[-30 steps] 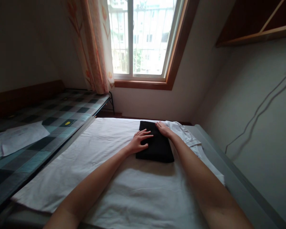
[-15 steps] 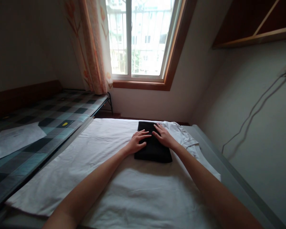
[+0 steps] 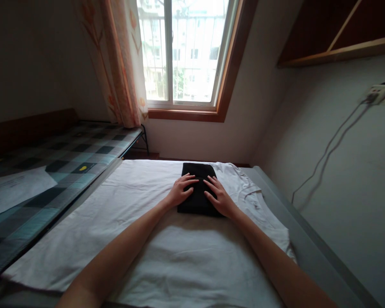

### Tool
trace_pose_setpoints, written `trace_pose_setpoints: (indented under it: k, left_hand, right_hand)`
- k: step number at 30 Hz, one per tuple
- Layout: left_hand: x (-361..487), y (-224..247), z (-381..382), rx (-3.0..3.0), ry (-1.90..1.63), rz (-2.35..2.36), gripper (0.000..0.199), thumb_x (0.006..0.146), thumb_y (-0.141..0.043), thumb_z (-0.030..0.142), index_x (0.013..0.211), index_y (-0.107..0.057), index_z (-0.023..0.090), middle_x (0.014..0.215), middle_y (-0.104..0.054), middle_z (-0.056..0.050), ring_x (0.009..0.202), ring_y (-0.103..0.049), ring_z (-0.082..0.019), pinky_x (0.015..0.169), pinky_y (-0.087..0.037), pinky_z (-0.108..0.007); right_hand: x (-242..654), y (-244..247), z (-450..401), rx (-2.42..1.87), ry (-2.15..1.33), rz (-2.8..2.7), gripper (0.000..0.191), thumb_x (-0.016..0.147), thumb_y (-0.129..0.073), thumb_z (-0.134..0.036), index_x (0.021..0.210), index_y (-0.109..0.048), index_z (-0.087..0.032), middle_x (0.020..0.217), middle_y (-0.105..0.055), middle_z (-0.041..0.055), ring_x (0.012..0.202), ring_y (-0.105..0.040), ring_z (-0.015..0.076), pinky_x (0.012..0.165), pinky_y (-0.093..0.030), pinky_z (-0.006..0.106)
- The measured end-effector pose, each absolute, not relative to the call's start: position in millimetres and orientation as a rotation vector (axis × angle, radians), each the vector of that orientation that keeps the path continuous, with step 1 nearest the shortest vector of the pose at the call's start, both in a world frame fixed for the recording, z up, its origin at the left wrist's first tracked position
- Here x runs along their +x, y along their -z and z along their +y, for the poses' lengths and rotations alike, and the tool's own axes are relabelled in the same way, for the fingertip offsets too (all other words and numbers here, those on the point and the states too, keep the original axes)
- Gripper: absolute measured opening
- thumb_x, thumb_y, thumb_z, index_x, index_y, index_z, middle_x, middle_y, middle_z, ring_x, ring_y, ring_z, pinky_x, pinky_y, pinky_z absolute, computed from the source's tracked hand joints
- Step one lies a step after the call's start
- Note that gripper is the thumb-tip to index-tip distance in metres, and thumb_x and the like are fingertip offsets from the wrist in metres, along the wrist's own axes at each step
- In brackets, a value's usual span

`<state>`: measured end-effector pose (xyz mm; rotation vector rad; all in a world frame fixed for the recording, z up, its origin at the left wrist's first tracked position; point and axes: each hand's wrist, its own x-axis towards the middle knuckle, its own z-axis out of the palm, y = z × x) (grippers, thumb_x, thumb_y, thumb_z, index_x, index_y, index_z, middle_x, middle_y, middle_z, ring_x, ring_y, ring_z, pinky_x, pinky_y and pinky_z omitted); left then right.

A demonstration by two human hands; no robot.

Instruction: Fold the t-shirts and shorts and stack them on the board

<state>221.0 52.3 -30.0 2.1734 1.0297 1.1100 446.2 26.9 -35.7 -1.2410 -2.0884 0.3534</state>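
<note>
A black folded cloth item (image 3: 199, 201) lies flat near the far edge of a white T-shirt (image 3: 137, 252), which is spread out across the surface. My left hand (image 3: 180, 189) rests on the left side of the black bundle, its fingers stretched apart. On the bundle's right side, my right hand (image 3: 220, 196) lies palm down with spread fingers. Neither hand grips anything. What kind of garment the black cloth is, I cannot tell.
On the left is a bed with a checked mattress (image 3: 105, 149), and white papers (image 3: 19, 188) lie on it. A window (image 3: 186, 55) with a floral curtain (image 3: 118, 64) is ahead. A cord (image 3: 327, 149) hangs on the right wall below a shelf (image 3: 336, 53).
My right hand has slid toward me along the black bundle, from its far part to its near right side. The left hand stays about in place. The view has turned slightly right.
</note>
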Motion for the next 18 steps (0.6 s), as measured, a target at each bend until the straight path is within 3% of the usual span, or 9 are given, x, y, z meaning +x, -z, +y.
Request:
trace_pose_setpoints:
  k: [6, 11, 15, 18]
  left_hand:
    - [222, 30, 51, 2.245, -1.059, 1.083, 0.041, 0.085, -0.054, 0.019, 0.124, -0.063, 0.026, 0.139, -0.055, -0.004, 0.137, -0.04, -0.023, 0.117, -0.03, -0.045]
    - [224, 29, 48, 2.24, -1.057, 1.287, 0.048, 0.088, -0.05, 0.026, 0.136, -0.054, 0.022, 0.148, -0.045, -0.007, 0.14, -0.035, -0.021, 0.117, -0.028, -0.04]
    - [224, 27, 46, 2.067, -1.028, 1.872, 0.056, 0.092, -0.045, 0.037, 0.145, -0.041, 0.019, 0.157, -0.028, -0.012, 0.145, -0.024, -0.026, 0.118, -0.02, -0.051]
    - [224, 26, 46, 2.032, -0.868, 1.993, 0.049, 0.096, -0.036, 0.04, 0.139, -0.049, 0.021, 0.153, -0.036, -0.012, 0.144, -0.027, -0.027, 0.117, -0.016, -0.056]
  right_hand:
    - [459, 35, 31, -1.196, -0.369, -1.863, 0.048, 0.094, -0.043, -0.05, 0.127, -0.06, -0.02, 0.134, -0.057, 0.0139, 0.129, -0.049, 0.0251, 0.112, -0.035, 0.046]
    - [466, 41, 37, -1.275, -0.359, -1.828, 0.049, 0.092, -0.043, -0.053, 0.122, -0.062, -0.019, 0.131, -0.058, 0.0151, 0.127, -0.051, 0.0267, 0.111, -0.035, 0.047]
    - [466, 44, 38, -1.304, -0.384, -1.815, 0.051, 0.09, -0.043, -0.052, 0.124, -0.059, -0.018, 0.131, -0.059, 0.0149, 0.127, -0.05, 0.0263, 0.111, -0.035, 0.045]
    - [466, 44, 36, -1.381, -0.439, -1.789, 0.054, 0.089, -0.043, -0.051, 0.129, -0.056, -0.016, 0.13, -0.059, 0.0157, 0.124, -0.054, 0.0273, 0.107, -0.04, 0.045]
